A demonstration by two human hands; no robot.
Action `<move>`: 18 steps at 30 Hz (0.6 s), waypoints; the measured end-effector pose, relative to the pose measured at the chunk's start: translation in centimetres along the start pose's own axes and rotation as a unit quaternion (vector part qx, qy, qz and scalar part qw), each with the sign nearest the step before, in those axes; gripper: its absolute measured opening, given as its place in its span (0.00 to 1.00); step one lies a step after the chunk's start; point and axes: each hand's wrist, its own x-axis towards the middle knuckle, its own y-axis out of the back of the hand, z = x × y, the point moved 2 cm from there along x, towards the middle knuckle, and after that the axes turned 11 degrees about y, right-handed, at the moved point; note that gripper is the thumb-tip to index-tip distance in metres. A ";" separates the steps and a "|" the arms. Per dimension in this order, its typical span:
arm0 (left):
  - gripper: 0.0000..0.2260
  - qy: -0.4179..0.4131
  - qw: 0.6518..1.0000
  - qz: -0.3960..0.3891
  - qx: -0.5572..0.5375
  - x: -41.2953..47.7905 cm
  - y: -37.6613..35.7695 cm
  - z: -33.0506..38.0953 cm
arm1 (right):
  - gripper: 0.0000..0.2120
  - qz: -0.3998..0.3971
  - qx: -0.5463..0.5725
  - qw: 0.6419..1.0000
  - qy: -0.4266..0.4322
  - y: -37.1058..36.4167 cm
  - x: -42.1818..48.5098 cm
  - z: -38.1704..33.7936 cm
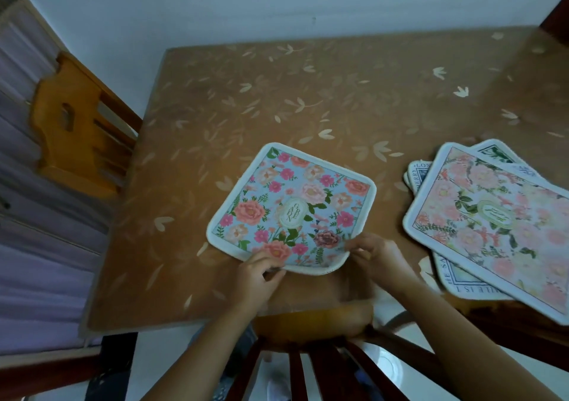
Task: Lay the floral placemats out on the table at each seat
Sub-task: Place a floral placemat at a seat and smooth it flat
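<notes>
The brown leaf-printed desk [277,98] has a smooth, glossy cover that looks like plastic sheet, with pale glare far right of the blue floral square placemat [289,206]. That placemat looks like matt cloth, with a cream stitched hem. Right of it, the pink floral placemat stack [492,222] looks equally matt. Left of it, the orange wooden chair [70,123] is smooth and varnished.

Both hands [258,272] [374,254] pinch blue placemat [292,206]; stack [492,218] beside.

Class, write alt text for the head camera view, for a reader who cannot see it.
A left hand and right hand pinch the near edge of a blue floral placemat on a leaf-patterned table. A stack of placemats lies to its right; a wooden chair stands at the table's left.
</notes>
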 end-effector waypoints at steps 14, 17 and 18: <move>0.04 0.010 1.000 -0.021 0.006 0.3 -4.1 2.7 | 0.09 -0.146 -0.152 0.976 0.059 -2.2 -0.3 -3.3; 0.04 -0.006 0.999 -0.036 0.023 0.1 -4.3 2.7 | 0.10 -0.155 -0.166 0.972 0.064 -2.6 -0.8 -2.9; 0.04 -0.011 0.999 -0.037 0.028 0.1 -4.3 2.7 | 0.10 -0.139 -0.156 0.976 0.064 -2.5 -0.9 -2.8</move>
